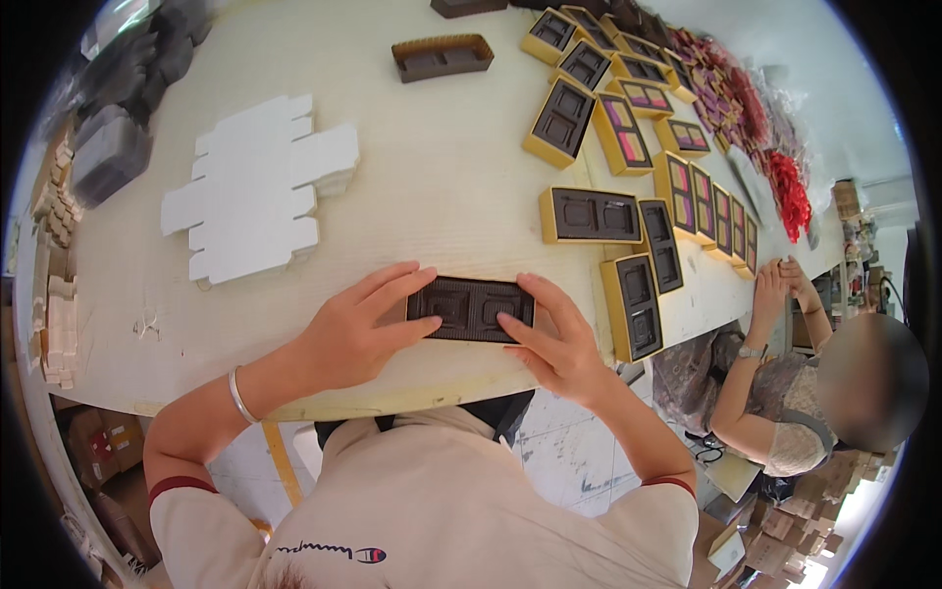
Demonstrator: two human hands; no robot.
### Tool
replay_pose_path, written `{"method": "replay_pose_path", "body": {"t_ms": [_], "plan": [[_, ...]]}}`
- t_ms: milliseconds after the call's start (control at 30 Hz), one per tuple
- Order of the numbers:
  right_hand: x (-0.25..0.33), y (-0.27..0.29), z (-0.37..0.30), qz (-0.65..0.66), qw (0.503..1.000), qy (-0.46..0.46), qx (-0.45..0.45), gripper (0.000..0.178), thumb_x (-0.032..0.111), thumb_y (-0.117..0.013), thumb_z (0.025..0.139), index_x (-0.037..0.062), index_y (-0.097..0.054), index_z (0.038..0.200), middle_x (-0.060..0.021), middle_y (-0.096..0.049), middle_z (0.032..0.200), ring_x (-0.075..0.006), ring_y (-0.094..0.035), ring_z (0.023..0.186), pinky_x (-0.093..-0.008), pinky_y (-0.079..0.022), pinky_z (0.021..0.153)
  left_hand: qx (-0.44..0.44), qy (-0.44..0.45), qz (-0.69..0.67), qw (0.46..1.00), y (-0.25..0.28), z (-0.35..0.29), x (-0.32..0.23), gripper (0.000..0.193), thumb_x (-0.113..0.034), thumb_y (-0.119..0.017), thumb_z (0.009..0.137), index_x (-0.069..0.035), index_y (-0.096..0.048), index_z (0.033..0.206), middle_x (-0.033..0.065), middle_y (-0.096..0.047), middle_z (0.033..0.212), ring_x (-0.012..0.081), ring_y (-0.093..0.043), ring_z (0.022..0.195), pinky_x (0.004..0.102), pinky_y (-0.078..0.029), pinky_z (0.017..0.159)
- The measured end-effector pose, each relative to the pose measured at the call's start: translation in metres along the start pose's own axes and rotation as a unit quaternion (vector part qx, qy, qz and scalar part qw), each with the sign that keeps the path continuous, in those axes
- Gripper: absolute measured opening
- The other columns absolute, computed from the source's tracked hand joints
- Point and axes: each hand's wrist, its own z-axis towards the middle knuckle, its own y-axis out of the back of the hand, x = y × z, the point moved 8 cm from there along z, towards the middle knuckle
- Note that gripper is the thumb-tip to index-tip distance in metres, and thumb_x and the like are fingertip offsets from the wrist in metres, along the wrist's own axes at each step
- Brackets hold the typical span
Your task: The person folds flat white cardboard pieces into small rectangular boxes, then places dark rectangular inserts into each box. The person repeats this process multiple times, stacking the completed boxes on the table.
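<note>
A dark brown plastic insert tray (473,309) with two square recesses lies at the near side of the table, with a thin gold edge showing around part of it. My left hand (368,319) holds its left end, the thumb pressed on the left recess and the fingertips at the far left corner. At the other end, my right hand (559,339) grips it, thumb on the right recess and index finger at the far right corner. Nearest to my right hand stands a gold box with a dark insert (633,309).
Flat white box blanks (250,191) are stacked on the left. A loose brown tray (444,59) lies at the far side. Several gold boxes (595,214) spread over the right, some with pink and yellow pieces. Red shredded filler (788,191) lies beyond. A co-worker (775,393) sits at right.
</note>
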Motion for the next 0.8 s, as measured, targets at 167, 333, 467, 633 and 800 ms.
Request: {"method": "replay_pose_path", "body": {"t_ms": [167,333,467,633,800], "plan": [[-0.011,0.025,0.032,-0.116,0.993,0.012,-0.006,0.043,0.011,-0.077,0.067,0.0082,-0.066,0.109,-0.0219,-0.049,0.130,-0.0384,-0.053,0.112,-0.0447,-0.044,0.091,-0.006,0.060,0.022,0.998,0.030,0.022,0.004,0.051,-0.022,-0.076,0.072,-0.010,-0.061,0.119,0.0156,-0.045,0.141,0.0363,-0.041,0.130,0.0514,-0.032,0.109],[-0.075,0.041,0.060,-0.223,0.974,-0.026,0.029,0.044,0.018,-0.074,0.072,0.0096,-0.063,0.114,-0.0190,-0.050,0.120,-0.0371,-0.048,0.114,-0.0452,-0.041,0.095,-0.061,0.223,0.187,0.955,0.091,0.004,0.060,0.057,-0.028,-0.070,0.080,-0.012,-0.052,0.132,0.0159,-0.037,0.147,0.0349,-0.028,0.140,0.0560,-0.014,0.114],[-0.103,0.063,0.088,-0.254,0.966,-0.024,0.043,0.044,0.024,-0.074,0.075,0.0081,-0.063,0.114,-0.0179,-0.052,0.121,-0.0359,-0.050,0.115,-0.0457,-0.041,0.096,-0.044,0.373,0.252,0.892,0.111,-0.050,0.116,0.065,-0.034,-0.068,0.083,-0.012,-0.044,0.140,0.0176,-0.029,0.151,0.0373,-0.019,0.143,0.0571,-0.010,0.114],[-0.133,0.092,0.155,-0.206,0.976,-0.043,-0.048,0.044,0.025,-0.073,0.080,0.0053,-0.059,0.116,-0.0199,-0.052,0.125,-0.0399,-0.053,0.113,-0.0450,-0.043,0.097,0.021,0.418,0.230,0.879,0.089,-0.066,0.135,0.067,-0.039,-0.060,0.088,-0.010,-0.038,0.145,0.0217,-0.020,0.154,0.0390,-0.014,0.144,0.0569,-0.005,0.115],[-0.224,0.085,0.267,-0.277,0.950,0.001,-0.145,0.054,0.020,-0.072,0.080,0.0038,-0.050,0.127,-0.0262,-0.043,0.135,-0.0423,-0.047,0.120,-0.0450,-0.043,0.098,0.012,0.415,0.241,0.877,0.091,-0.067,0.132,0.067,-0.038,-0.060,0.087,-0.007,-0.039,0.143,0.0218,-0.021,0.154,0.0393,-0.015,0.143,0.0574,-0.006,0.114]]}}
